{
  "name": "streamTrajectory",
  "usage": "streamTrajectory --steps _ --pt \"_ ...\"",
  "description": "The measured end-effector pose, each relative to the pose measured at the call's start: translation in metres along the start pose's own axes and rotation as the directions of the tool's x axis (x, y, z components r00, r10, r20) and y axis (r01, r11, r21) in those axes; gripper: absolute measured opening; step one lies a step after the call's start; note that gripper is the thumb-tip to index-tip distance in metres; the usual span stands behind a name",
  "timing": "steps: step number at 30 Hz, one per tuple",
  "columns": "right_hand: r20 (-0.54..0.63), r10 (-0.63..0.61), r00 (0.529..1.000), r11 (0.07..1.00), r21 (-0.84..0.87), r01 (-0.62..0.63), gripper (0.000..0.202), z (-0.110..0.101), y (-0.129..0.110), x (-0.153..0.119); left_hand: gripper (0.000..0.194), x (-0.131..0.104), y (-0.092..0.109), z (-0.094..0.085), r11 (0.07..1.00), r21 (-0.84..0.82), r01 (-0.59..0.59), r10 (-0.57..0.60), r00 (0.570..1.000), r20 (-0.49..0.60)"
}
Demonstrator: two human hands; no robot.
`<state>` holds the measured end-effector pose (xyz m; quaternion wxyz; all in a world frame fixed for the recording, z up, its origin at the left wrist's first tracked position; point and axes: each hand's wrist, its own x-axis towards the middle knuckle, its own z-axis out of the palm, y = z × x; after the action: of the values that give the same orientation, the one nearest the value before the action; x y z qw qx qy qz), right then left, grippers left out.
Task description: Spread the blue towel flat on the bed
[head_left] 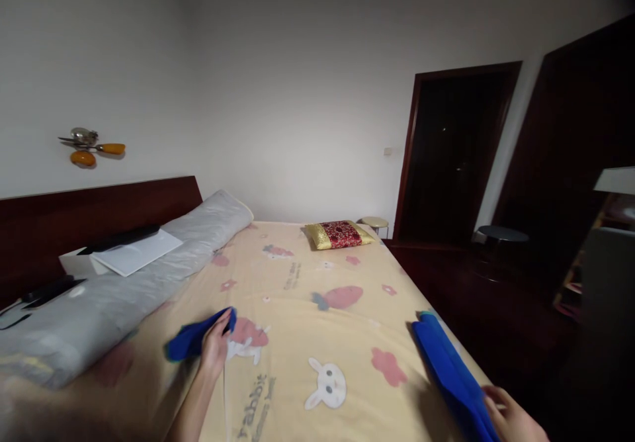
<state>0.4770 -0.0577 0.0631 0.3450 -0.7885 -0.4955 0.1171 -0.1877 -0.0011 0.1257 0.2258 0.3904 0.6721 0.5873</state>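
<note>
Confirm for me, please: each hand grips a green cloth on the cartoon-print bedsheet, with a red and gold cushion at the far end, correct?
Not quite: the head view shows both cloths are blue, not green. The left hand grips one blue cloth, the right hand the other; the cushion is as described.

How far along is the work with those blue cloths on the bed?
Done: nothing on the bed looks folded or stacked. In hand: the left hand grips one blue cloth, bunched on the sheet; the right hand holds the long blue cloth at the bed's edge. Left: both cloths are still unfolded.
</note>
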Motion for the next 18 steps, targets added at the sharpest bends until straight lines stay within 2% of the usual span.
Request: streamTrajectory --steps 2,3,4,5,6,8,11,13,16,18 --pt "0.031 -0.046 0.998 0.995 0.087 0.043 0.046 -0.002 -0.035 -0.005 0.053 -0.010 0.019 0.026 0.968 -0.247 -0.052 0.096 0.981 0.170" --pt "0.081 -0.080 0.994 0.988 0.138 0.068 0.046 -0.001 -0.051 -0.009 0.054 -0.017 0.025 0.038 0.956 -0.285 -0.071 0.143 0.960 0.241" --pt "0.132 -0.128 0.983 0.977 0.187 0.102 0.045 0.002 -0.065 -0.014 0.056 -0.023 0.026 0.048 0.971 -0.224 -0.086 0.155 0.937 0.314" --pt "0.167 -0.181 0.969 0.964 0.223 0.142 0.044 0.005 -0.077 -0.018 0.057 -0.030 0.024 0.058 0.990 -0.096 -0.100 0.129 0.917 0.377" --pt "0.202 -0.225 0.953 0.954 0.246 0.174 0.044 0.008 -0.086 -0.023 0.059 -0.037 0.018 0.064 0.989 0.093 -0.113 0.064 0.906 0.419" --pt "0.253 -0.292 0.923 0.937 0.270 0.222 0.043 0.014 -0.097 -0.032 0.062 -0.052 -0.003 0.070 0.911 0.402 -0.095 -0.096 0.899 0.428" --pt "0.304 -0.326 0.895 0.924 0.302 0.233 0.042 0.021 -0.096 -0.038 0.067 -0.070 -0.045 0.057 0.756 0.652 -0.054 -0.242 0.903 0.354" --pt "0.318 -0.318 0.893 0.923 0.319 0.215 0.040 0.023 -0.089 -0.038 0.060 -0.075 -0.072 0.041 0.656 0.751 -0.076 -0.274 0.903 0.331" --pt "0.324 -0.293 0.899 0.931 0.310 0.192 0.038 0.025 -0.082 -0.035 0.050 -0.074 -0.100 0.021 0.491 0.841 -0.226 -0.225 0.900 0.373" --pt "0.322 -0.293 0.900 0.933 0.303 0.195 0.037 0.024 -0.082 -0.035 0.045 -0.071 -0.106 0.021 0.341 0.877 -0.340 -0.140 0.904 0.405"
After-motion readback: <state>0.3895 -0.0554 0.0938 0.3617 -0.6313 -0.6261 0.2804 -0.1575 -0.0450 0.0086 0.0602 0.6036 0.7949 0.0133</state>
